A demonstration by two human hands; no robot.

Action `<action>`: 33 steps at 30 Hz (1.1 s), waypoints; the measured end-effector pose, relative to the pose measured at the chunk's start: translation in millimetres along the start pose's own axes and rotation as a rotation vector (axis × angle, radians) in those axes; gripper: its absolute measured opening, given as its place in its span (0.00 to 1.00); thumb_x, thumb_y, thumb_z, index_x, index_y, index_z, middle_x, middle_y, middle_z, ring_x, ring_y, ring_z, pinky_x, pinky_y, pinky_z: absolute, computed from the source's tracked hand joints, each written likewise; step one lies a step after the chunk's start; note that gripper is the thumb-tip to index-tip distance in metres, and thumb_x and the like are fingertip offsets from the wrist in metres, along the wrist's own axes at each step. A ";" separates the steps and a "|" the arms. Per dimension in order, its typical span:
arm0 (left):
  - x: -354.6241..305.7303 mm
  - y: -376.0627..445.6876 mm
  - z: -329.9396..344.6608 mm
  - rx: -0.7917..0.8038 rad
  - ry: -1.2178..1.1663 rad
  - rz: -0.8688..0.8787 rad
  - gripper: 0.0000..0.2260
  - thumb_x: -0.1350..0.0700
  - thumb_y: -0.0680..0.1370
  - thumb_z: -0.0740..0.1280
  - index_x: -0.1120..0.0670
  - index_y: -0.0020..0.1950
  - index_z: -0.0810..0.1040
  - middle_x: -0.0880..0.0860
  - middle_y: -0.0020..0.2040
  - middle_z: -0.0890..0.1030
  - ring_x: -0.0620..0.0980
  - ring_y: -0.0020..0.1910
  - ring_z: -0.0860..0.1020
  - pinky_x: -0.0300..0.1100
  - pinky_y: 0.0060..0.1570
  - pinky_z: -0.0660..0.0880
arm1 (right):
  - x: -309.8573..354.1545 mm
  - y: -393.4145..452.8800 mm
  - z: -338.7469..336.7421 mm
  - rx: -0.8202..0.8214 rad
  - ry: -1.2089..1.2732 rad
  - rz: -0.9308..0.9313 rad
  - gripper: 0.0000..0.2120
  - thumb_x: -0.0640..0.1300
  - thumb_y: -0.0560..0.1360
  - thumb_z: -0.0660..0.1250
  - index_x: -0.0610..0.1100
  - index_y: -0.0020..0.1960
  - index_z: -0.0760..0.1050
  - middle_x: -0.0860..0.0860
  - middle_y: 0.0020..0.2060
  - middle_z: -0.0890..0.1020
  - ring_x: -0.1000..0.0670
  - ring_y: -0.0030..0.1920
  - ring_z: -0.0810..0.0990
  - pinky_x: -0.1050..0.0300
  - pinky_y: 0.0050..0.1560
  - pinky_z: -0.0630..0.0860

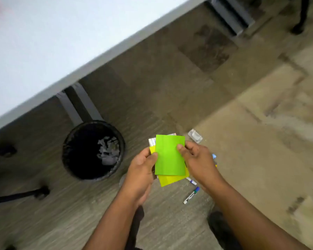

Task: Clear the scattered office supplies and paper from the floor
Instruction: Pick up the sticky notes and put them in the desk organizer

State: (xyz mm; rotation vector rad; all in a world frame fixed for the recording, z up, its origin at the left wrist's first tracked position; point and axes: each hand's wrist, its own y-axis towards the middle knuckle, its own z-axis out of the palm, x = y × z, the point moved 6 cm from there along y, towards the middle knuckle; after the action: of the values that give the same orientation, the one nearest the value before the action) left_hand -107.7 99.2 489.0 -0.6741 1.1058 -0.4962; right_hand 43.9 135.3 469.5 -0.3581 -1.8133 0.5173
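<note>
Between both thumbs, green paper (169,155), fingers (182,148) on top

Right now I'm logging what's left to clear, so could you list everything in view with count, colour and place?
green sheet: one, bright green, top of the held stack
yellow sheets: at least one, yellow, under the green sheet
white card: one, white with print, behind the stack's upper left
markers: two plainly seen, white with blue or purple caps, floor below the stack
clear packet: one, transparent, floor upper right of the stack
bin: one, black, holds crumpled paper, floor left of the hands
table: one, white top, grey legs, upper left
left hand: pinches the stack's left edge
right hand: pinches the stack's right edge
</note>
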 end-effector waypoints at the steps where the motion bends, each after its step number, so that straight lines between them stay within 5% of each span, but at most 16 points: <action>1: -21.9 -19.9 -1.5 0.001 0.009 0.029 0.10 0.62 0.82 0.58 0.57 0.56 0.78 0.59 0.52 0.84 0.51 0.44 0.82 0.47 0.45 0.79 | 26.9 -11.7 0.1 0.004 -0.017 -0.034 0.26 0.64 0.71 0.60 0.40 0.45 0.78 0.40 0.34 0.80 0.51 0.34 0.74 0.36 0.41 0.77; 3: -64.4 -55.9 -7.7 0.001 -0.002 0.079 0.10 0.62 0.81 0.59 0.59 0.58 0.77 0.61 0.54 0.83 0.52 0.46 0.83 0.51 0.47 0.80 | 85.4 -35.4 1.8 -0.001 -0.020 -0.079 0.28 0.64 0.72 0.60 0.38 0.43 0.76 0.41 0.30 0.76 0.51 0.33 0.71 0.37 0.38 0.76; 6: -117.6 -104.3 -27.6 -0.048 -0.056 0.119 0.10 0.60 0.81 0.60 0.59 0.58 0.78 0.61 0.53 0.84 0.53 0.46 0.83 0.62 0.54 0.76 | 153.9 -65.6 5.5 0.012 0.046 -0.064 0.18 0.53 0.79 0.62 0.38 0.46 0.78 0.38 0.38 0.82 0.43 0.38 0.80 0.45 0.37 0.79; 9: -158.1 -146.3 -61.5 -0.125 -0.103 0.127 0.09 0.60 0.82 0.59 0.59 0.56 0.78 0.59 0.49 0.85 0.53 0.45 0.84 0.56 0.49 0.81 | 210.1 -94.1 10.9 0.036 0.094 -0.074 0.12 0.48 0.82 0.60 0.42 0.49 0.79 0.39 0.44 0.84 0.34 0.48 0.82 0.36 0.49 0.79; 14: -211.2 -201.3 -118.3 -0.235 -0.105 0.084 0.11 0.54 0.81 0.62 0.59 0.56 0.78 0.60 0.50 0.84 0.60 0.51 0.82 0.59 0.54 0.78 | 284.3 -128.2 28.8 0.014 0.241 -0.093 0.07 0.40 0.80 0.61 0.45 0.54 0.77 0.44 0.46 0.85 0.49 0.43 0.83 0.50 0.44 0.79; 18: -250.2 -215.4 -150.4 -0.227 -0.129 0.090 0.13 0.49 0.80 0.64 0.56 0.58 0.77 0.60 0.53 0.83 0.62 0.52 0.82 0.63 0.56 0.76 | 326.4 -133.0 47.1 -0.032 0.387 -0.104 0.16 0.35 0.79 0.62 0.50 0.63 0.70 0.46 0.42 0.83 0.48 0.42 0.81 0.49 0.41 0.77; 23: -291.8 -207.7 -165.0 -0.170 -0.207 0.159 0.13 0.55 0.79 0.65 0.55 0.62 0.76 0.60 0.56 0.83 0.62 0.56 0.81 0.61 0.58 0.76 | 370.4 -122.7 74.5 -0.027 0.438 -0.219 0.11 0.40 0.76 0.68 0.52 0.54 0.73 0.42 0.44 0.82 0.50 0.40 0.79 0.50 0.40 0.75; 28: -327.3 -186.7 -171.4 -0.202 -0.251 0.245 0.14 0.63 0.78 0.63 0.53 0.62 0.76 0.59 0.56 0.83 0.63 0.56 0.80 0.61 0.55 0.76 | 395.2 -75.0 99.8 0.044 0.272 -0.231 0.09 0.34 0.77 0.65 0.47 0.48 0.79 0.42 0.47 0.80 0.50 0.43 0.79 0.55 0.42 0.75; 33: -378.8 -151.2 -170.9 -0.282 -0.294 0.342 0.16 0.65 0.79 0.62 0.52 0.64 0.75 0.57 0.58 0.82 0.59 0.56 0.80 0.55 0.57 0.76 | 442.9 -9.9 126.9 0.095 0.043 -0.312 0.11 0.37 0.77 0.66 0.52 0.47 0.81 0.55 0.48 0.82 0.53 0.47 0.79 0.63 0.40 0.73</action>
State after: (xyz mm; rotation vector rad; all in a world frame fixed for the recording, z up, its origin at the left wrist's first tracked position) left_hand -413.7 204.3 790.5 -0.7559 0.9921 0.0548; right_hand -207.8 322.6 807.0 -0.0188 -1.7543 0.3723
